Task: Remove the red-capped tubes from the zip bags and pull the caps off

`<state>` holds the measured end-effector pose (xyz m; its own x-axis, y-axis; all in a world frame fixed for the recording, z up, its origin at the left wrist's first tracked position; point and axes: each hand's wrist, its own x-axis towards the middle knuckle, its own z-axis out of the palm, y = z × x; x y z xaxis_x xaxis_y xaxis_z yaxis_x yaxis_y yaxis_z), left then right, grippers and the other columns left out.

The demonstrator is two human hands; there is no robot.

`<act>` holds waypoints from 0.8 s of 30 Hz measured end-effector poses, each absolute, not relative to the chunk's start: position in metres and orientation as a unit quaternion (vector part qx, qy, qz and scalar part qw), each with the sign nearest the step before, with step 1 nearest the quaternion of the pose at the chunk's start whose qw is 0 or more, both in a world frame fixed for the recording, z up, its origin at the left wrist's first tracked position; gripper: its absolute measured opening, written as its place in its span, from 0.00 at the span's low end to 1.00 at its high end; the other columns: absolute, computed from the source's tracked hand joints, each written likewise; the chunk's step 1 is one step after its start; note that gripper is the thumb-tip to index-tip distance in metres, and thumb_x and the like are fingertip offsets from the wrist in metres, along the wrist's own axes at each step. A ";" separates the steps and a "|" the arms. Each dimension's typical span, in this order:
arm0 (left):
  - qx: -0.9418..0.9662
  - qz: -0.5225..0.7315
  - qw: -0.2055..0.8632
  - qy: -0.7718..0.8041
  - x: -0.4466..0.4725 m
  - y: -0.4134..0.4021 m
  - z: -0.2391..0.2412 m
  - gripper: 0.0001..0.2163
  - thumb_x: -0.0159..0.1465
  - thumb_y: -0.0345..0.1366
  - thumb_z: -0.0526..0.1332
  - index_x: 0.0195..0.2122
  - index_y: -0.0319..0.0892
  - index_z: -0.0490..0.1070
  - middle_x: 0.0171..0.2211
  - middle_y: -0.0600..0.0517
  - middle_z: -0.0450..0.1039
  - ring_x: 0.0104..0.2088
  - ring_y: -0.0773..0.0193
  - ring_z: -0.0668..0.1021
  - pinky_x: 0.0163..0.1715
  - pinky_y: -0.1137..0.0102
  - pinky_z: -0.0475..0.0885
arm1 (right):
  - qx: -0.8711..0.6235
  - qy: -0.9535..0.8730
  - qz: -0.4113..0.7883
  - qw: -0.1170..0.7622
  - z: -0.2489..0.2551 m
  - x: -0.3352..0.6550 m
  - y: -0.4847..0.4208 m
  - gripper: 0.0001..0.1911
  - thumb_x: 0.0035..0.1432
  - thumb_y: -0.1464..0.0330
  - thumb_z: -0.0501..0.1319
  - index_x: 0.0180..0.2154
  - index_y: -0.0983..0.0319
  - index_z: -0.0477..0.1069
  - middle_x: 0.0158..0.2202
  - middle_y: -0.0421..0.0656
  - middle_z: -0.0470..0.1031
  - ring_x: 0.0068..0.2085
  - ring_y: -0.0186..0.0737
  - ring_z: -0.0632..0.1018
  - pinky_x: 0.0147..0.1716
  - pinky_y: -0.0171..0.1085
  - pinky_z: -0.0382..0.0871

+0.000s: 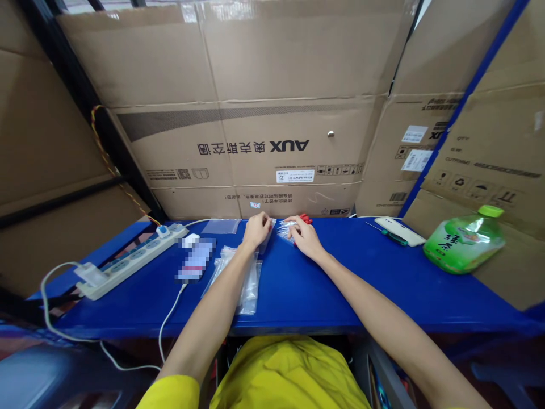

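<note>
My left hand (258, 229) is closed at the far middle of the blue table, pinching a small clear plastic bag (267, 238) whose edge shows past the fingertips. Just to its right, my right hand (307, 238) lies over a pile of thin, whitish, stick-like pieces (286, 229) with its fingers curled down on them. Red pieces (305, 218) show behind that hand; their kind cannot be made out. Under and beside my left forearm lies a stack of clear plastic bags (251, 289). Whatever the right fingertips grip is too small to tell.
A phone (196, 260) on a cable and a long white power strip (128, 262) lie at left. Another clear sheet (221, 226) is near the back. At right are a green screwdriver (394, 237), a white flat piece (402, 230) and a green bottle (464, 241). Cardboard (255, 74) walls the table.
</note>
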<state>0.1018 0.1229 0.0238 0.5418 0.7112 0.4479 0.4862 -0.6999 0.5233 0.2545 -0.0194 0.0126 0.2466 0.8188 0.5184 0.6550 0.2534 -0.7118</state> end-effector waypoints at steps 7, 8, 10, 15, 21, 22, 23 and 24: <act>0.750 0.456 0.344 0.335 0.106 0.120 0.039 0.09 0.64 0.40 0.62 0.32 0.41 0.75 0.28 0.51 0.78 0.30 0.63 0.77 0.35 0.70 0.68 | -0.587 -0.567 0.121 0.565 0.012 0.256 -0.016 0.15 0.66 0.61 0.54 0.50 0.58 0.72 0.29 0.38 0.78 0.22 0.36 0.71 0.28 0.36 0.66; 0.727 0.464 0.384 0.331 0.107 0.121 0.039 0.07 0.62 0.39 0.63 0.35 0.41 0.75 0.28 0.51 0.77 0.29 0.64 0.77 0.35 0.70 0.68 | -0.585 -0.563 0.125 0.570 0.012 0.256 -0.016 0.15 0.66 0.61 0.54 0.49 0.58 0.72 0.29 0.38 0.78 0.22 0.35 0.70 0.28 0.36 0.66; 0.680 0.474 0.466 0.310 0.110 0.121 0.039 0.10 0.59 0.36 0.65 0.41 0.40 0.72 0.26 0.53 0.76 0.28 0.65 0.76 0.33 0.71 0.68 | -0.581 -0.557 0.131 0.579 0.012 0.256 -0.016 0.15 0.66 0.60 0.54 0.49 0.58 0.72 0.28 0.38 0.77 0.22 0.36 0.70 0.27 0.35 0.65; 0.610 0.495 0.557 0.270 0.113 0.116 0.041 0.15 0.57 0.34 0.66 0.42 0.43 0.62 0.22 0.60 0.69 0.23 0.71 0.71 0.29 0.74 0.66 | -0.578 -0.548 0.143 0.587 0.013 0.254 -0.016 0.16 0.66 0.58 0.54 0.48 0.58 0.72 0.28 0.38 0.76 0.22 0.35 0.70 0.25 0.34 0.64; 0.622 0.461 0.593 0.221 0.120 0.105 0.028 0.15 0.53 0.30 0.63 0.38 0.45 0.58 0.20 0.64 0.64 0.20 0.72 0.68 0.27 0.75 0.64 | -0.566 -0.538 0.186 0.596 0.012 0.253 -0.013 0.17 0.64 0.57 0.56 0.49 0.59 0.71 0.29 0.38 0.77 0.22 0.34 0.70 0.24 0.34 0.65; 0.641 0.449 0.589 0.203 0.122 0.103 0.024 0.15 0.53 0.30 0.63 0.38 0.45 0.58 0.21 0.63 0.66 0.21 0.72 0.70 0.28 0.75 0.65 | -0.563 -0.535 0.202 0.597 0.011 0.253 -0.012 0.17 0.63 0.56 0.57 0.49 0.59 0.71 0.29 0.38 0.76 0.22 0.33 0.70 0.23 0.33 0.65; 0.665 0.432 0.581 0.182 0.123 0.099 0.021 0.15 0.54 0.30 0.63 0.38 0.45 0.58 0.22 0.62 0.67 0.22 0.71 0.71 0.28 0.75 0.65 | -0.559 -0.533 0.218 0.597 0.010 0.253 -0.011 0.18 0.63 0.56 0.57 0.48 0.59 0.71 0.29 0.38 0.76 0.22 0.33 0.70 0.22 0.33 0.65; 0.691 0.415 0.570 0.160 0.125 0.096 0.018 0.14 0.55 0.31 0.63 0.38 0.44 0.59 0.23 0.61 0.68 0.23 0.71 0.71 0.29 0.75 0.65 | -0.558 -0.530 0.232 0.595 0.009 0.253 -0.010 0.18 0.62 0.55 0.58 0.47 0.59 0.71 0.27 0.37 0.75 0.22 0.33 0.70 0.21 0.32 0.65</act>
<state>0.1246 0.0960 0.0177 0.6037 0.6947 0.3911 -0.2511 -0.2998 0.9203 0.2527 -0.0099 0.0090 0.3303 0.8672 0.3726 0.3161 0.2703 -0.9094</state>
